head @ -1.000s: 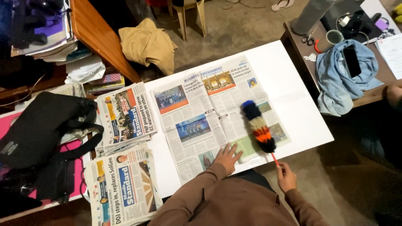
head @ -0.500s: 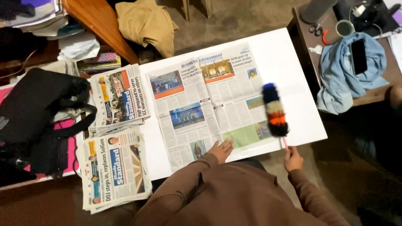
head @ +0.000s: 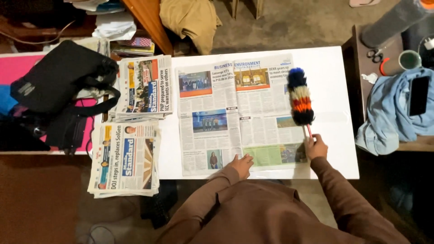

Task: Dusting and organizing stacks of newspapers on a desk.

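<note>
Across a white desk (head: 334, 149) lies an open newspaper (head: 226, 113), its two pages spread flat and taking up most of the desk's middle. To the left of that newspaper sit two stacks of folded papers: an upper stack (head: 143, 86) just beside its top corner and a lower stack (head: 124, 158) that overhangs the desk's near edge. Further left of the newspaper rests a black bag (head: 63, 86) on a pink surface. Beyond the newspaper's far edge a tan garment (head: 190, 20) is heaped on the floor. To the right of the newspaper, on a separate dark table, lie a blue cloth (head: 389, 113) with a dark phone (head: 418, 96) on top, a green mug (head: 410, 59) and a pair of scissors (head: 375, 53). A striped duster (head: 300, 97), banded blue, cream, orange and black, lies over the newspaper's right-hand page near its outer edge. The right hand (head: 315, 147) is closed around the duster's thin red handle at the page's lower right. The left hand (head: 242, 165) presses open and flat on the newspaper's near edge, well apart from the duster.
</note>
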